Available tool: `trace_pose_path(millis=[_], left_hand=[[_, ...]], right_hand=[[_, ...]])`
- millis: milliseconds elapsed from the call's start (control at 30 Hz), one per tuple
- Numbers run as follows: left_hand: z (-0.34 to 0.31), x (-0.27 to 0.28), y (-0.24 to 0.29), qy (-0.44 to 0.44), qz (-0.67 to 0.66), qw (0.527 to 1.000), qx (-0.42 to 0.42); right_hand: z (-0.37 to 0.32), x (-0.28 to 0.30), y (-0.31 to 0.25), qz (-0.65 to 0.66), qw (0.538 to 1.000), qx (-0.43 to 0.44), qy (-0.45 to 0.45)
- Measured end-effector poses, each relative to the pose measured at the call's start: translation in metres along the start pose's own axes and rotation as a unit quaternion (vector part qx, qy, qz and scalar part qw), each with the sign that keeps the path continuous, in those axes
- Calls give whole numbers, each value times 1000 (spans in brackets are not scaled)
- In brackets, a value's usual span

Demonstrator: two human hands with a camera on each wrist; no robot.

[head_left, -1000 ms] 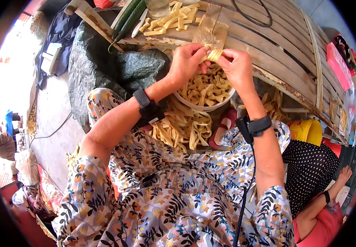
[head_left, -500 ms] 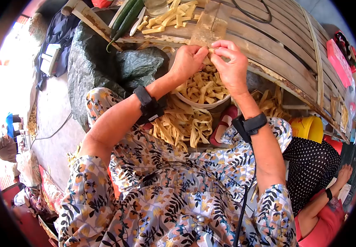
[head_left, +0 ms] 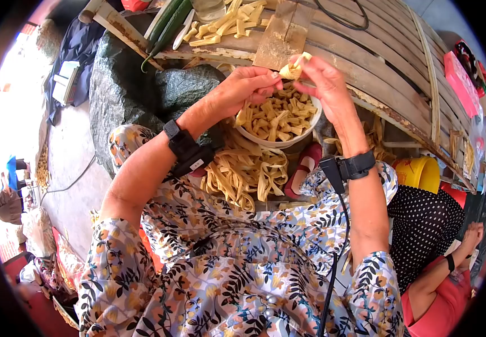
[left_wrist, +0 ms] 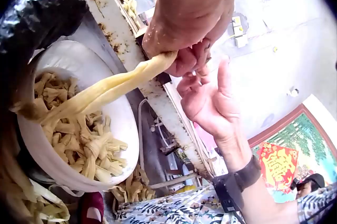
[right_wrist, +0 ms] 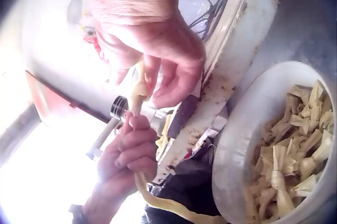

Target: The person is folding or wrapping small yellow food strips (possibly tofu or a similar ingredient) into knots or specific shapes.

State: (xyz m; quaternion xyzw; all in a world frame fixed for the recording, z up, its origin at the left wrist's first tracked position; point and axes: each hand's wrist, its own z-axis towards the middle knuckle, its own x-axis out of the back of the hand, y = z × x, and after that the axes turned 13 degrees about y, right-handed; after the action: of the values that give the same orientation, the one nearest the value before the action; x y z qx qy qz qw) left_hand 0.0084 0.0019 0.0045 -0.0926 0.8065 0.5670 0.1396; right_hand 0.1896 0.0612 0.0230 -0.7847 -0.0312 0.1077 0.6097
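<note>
A pale yellow, pliable strip is wrapped into a loop or knot (head_left: 291,71) between the two hands, over the near edge of the slatted table. My left hand (head_left: 248,89) grips the strip with curled fingers, and its long tail (left_wrist: 105,90) hangs down across the white tub (left_wrist: 132,134) in the left wrist view. My right hand (head_left: 328,84) pinches the strip's upper end between thumb and fingers, the other fingers loosely bent. Below both hands, the tub holds many knotted yellow pieces (head_left: 276,118).
Loose strips (head_left: 246,174) lie heaped beside the tub. A wooden board (head_left: 282,36), cut yellow pieces (head_left: 226,28), cucumbers (head_left: 167,28) and a white-handled knife (head_left: 184,28) are on the slatted table (head_left: 366,67). A dark plastic sheet (head_left: 119,101) bulges at left; another person sits at lower right.
The hands were close together over the strip. Now they are a little apart, the left lower and to the left, and the wrapped part shows between them.
</note>
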Motion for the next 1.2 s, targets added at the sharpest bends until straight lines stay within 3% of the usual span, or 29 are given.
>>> trace_pose_path(millis=[67, 167, 400, 500, 600, 733, 867, 967, 1000, 1100, 1200], left_hand=[[2, 2, -2, -10, 2, 1000, 1], [1, 0, 0, -36, 10, 999, 31], [2, 10, 5, -43, -18, 997, 53], [-2, 12, 6, -35, -6, 997, 61], [-2, 17, 5, -35, 6, 998, 59], [-3, 30, -1, -10, -3, 998, 64], [-2, 29, 0, -33, 4, 997, 63], [-5, 25, 2, -31, 24, 997, 69], [-5, 23, 2, -32, 27, 997, 69], [-5, 21, 2, -38, 30, 996, 69], [-4, 21, 3, -49, 15, 997, 64]], right_hand=[[-8, -7, 1, -69, 996, -4, -50], [-4, -9, 11, -66, 991, 58, -99], [5, 1, 12, 52, 998, 17, -37], [-2, -3, 8, -61, 998, 26, 23], [3, 2, 8, -138, 983, 118, 39], [13, 30, -6, -205, 946, 215, 130], [8, 28, -8, -198, 978, 53, 28], [10, 16, 9, -282, 950, 136, -15], [12, 14, 14, -292, 934, 202, -28], [10, 13, 13, -229, 955, 191, 0], [9, 14, 4, -109, 988, 105, 26]])
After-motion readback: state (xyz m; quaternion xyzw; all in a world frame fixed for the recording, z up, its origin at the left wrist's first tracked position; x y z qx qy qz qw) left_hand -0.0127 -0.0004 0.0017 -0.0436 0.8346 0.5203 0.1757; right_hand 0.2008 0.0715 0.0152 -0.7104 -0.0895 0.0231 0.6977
